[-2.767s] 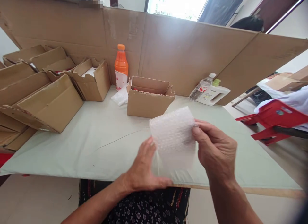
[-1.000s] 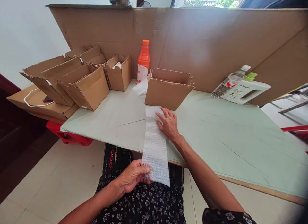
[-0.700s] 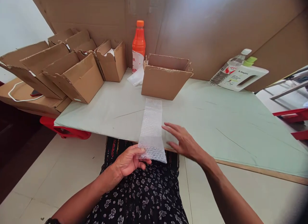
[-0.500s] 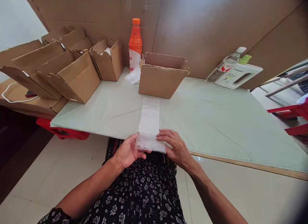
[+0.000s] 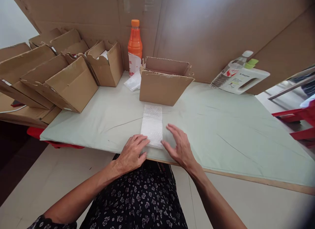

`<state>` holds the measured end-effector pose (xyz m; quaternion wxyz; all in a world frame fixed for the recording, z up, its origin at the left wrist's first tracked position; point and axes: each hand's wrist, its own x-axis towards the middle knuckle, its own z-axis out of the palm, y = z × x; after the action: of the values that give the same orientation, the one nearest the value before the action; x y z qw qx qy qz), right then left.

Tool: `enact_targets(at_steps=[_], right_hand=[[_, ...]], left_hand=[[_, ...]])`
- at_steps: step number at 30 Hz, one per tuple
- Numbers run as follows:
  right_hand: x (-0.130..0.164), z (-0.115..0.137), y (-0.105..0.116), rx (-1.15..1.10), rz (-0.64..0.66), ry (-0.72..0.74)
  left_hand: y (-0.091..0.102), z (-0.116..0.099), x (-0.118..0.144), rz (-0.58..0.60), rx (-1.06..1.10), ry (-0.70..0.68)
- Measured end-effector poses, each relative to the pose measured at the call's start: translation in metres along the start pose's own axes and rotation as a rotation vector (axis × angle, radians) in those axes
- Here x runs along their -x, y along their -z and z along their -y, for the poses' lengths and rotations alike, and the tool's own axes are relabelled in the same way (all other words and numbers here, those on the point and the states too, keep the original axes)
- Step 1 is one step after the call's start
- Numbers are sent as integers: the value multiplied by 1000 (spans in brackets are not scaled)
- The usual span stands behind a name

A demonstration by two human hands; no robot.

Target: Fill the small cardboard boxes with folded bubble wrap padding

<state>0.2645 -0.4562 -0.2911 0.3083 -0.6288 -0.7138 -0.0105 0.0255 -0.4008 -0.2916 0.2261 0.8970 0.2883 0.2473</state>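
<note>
A white bubble wrap strip [image 5: 152,124] lies lengthwise on the table, its near end close to the front edge. At its lower left corner, my left hand [image 5: 133,152] rests with the fingertips on the plastic, fingers stretched out and not gripping. My right hand [image 5: 180,146] is beside the strip's right edge, with thumb and fingers spread apart. The right thumb tip is at the near right corner; whether it touches cannot be made out. Just beyond the far end of the strip stands an open cardboard box [image 5: 163,88].
Several open cardboard boxes [image 5: 73,86] crowd the left side. An orange bottle [image 5: 135,45] stands behind a crumpled clear plastic piece [image 5: 133,82]. At the back right, a clear bottle [image 5: 231,70] leans against a white jug [image 5: 246,79]. The pale-green tabletop [image 5: 221,124] ends near my waist.
The near end of the bubble wrap, held between both hands over the front edge, now lies flat on the table. My left hand has turned palm down and both hands have loosened.
</note>
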Motion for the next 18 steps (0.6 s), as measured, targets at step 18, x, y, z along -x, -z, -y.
enact_targets(at_steps=[18], right_hand=[[-3,24,11,-43,124,159]], left_hand=[[10,15,-35,-97,-81,60]])
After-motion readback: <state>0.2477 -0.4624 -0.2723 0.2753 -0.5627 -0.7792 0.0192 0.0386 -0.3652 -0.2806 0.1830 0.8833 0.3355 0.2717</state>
